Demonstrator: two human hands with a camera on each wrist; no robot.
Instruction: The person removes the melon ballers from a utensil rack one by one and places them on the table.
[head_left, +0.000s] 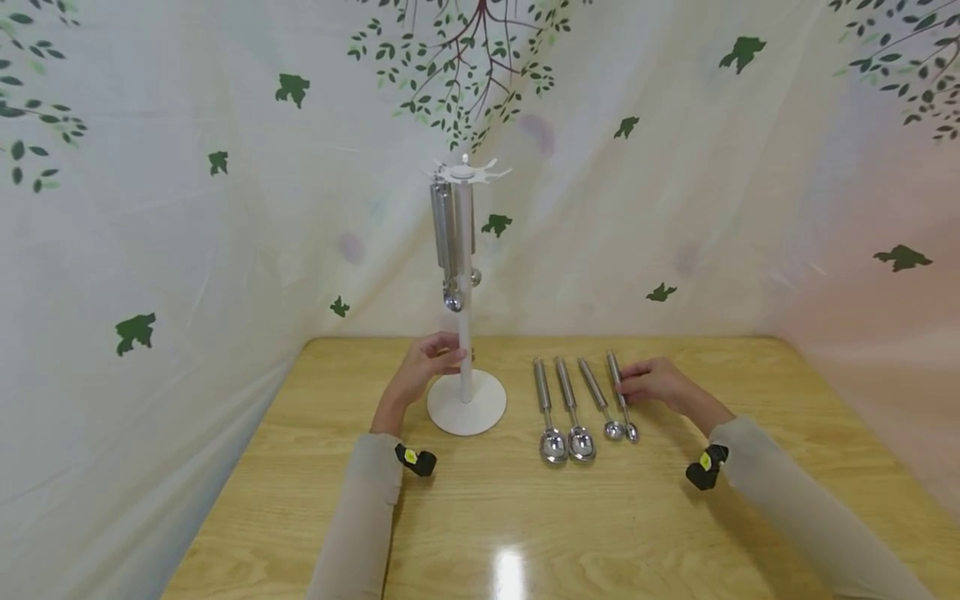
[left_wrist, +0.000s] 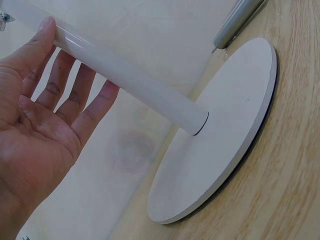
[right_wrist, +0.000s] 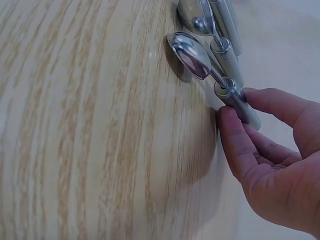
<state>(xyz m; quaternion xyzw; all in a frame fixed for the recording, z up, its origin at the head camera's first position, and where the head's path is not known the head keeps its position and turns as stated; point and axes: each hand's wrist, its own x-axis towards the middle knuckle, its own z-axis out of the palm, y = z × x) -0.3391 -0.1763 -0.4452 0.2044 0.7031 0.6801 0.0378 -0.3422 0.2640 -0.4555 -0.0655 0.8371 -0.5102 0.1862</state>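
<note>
A white stand (head_left: 466, 325) with a round base (head_left: 467, 419) rises from the table, topped by a ring of hooks. My left hand (head_left: 426, 368) holds its pole (left_wrist: 145, 97) low down, thumb on one side and fingers on the other. Several metal utensils (head_left: 446, 229) hang from the hooks, partly behind the pole. To the right, metal scoops lie side by side with bowls towards me. My right hand (head_left: 660, 385) pinches the handle of the rightmost one, a small scoop (right_wrist: 192, 55) with a narrow oval bowl, between thumb and fingers.
Left of the small scoop lie a round-bowled scoop (head_left: 613, 430) and two larger scoops, one (head_left: 581, 444) beside the other (head_left: 553, 447). They rest on a wooden table (head_left: 465, 517). A leaf-patterned cloth (head_left: 600, 250) hangs behind the table's back edge.
</note>
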